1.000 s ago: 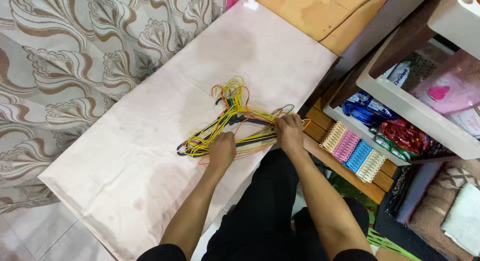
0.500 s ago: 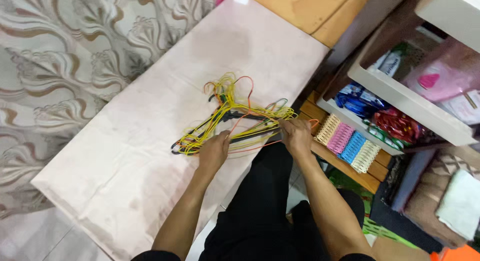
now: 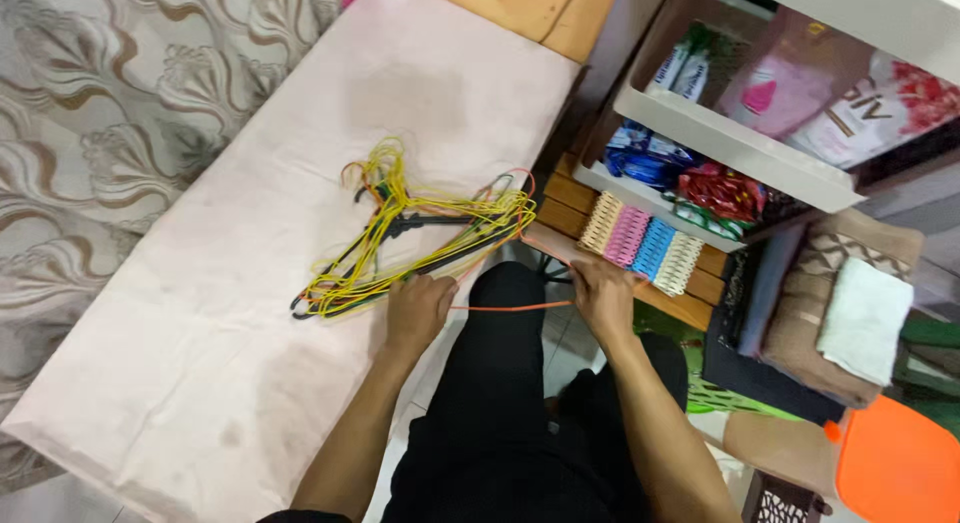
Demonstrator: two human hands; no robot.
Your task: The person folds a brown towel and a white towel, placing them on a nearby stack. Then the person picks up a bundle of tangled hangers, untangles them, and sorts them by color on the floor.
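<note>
Pulling one orange hanger (image 3: 510, 306) off the table's (image 3: 200, 323) near edge, the right hand (image 3: 603, 298) pinches its end while the left hand (image 3: 417, 308) pinches the other, beside the hanger pile (image 3: 410, 238), keeping it level.

Patterned curtain (image 3: 110, 133) along the left, pale pink cloth (image 3: 200, 363) over the desk, rows of pastel clothes pegs (image 3: 642, 248) on a wooden ledge, white shelf (image 3: 740, 148) crammed with packets, folded towels (image 3: 860, 318), orange lid (image 3: 900, 463)
</note>
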